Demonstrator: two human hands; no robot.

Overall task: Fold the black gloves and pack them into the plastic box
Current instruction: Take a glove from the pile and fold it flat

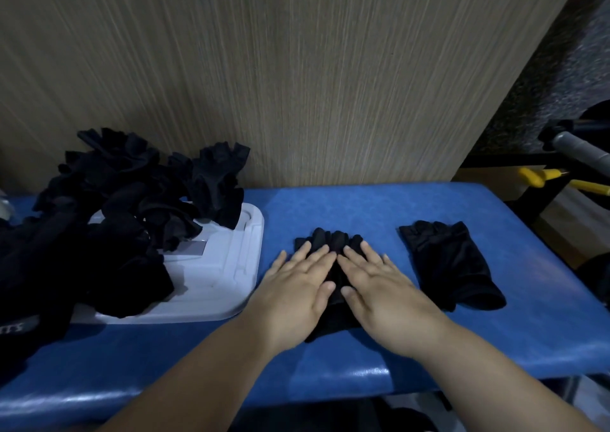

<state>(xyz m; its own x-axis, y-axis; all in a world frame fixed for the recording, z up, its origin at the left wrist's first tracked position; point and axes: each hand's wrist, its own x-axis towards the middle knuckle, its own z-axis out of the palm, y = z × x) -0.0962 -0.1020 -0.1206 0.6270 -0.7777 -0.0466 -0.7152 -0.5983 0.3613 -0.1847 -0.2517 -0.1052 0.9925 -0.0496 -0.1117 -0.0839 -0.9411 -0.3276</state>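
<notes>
Reference object: the white plastic lid [231,266], lying on the left part of the blue table [330,207].

On the lid, and spilling off its left side onto the table, sits a loose heap of black gloves [109,220], none of them folded. Just right of the lid, the left hand [297,293] lies with fingers straight and palm pressed flat on a black glove [330,238]. Immediately beyond it, the right hand [386,293] presses the same glove in the same way. Neither hand grasps anything; both are released. Only the glove's finger ends and cuff show past the palms. Further right, apart from the hands, a second glove [452,266] lies flat.

Risks, as judged:
- The heap overhangs the lid's left side and could slide off if the lid is lifted or nudged.
- The pressed glove is soft, so it may bunch under the palms or spring open when they lift, spoiling the fold.
- The second glove lies toward the right end of the table, where a sweeping forearm could push it off.

Containers: no box body can be identified. The lid carries gloves on top of it, not inside anything. Whether a box sits beneath it cannot be told, and no glove is seen packed.
</notes>
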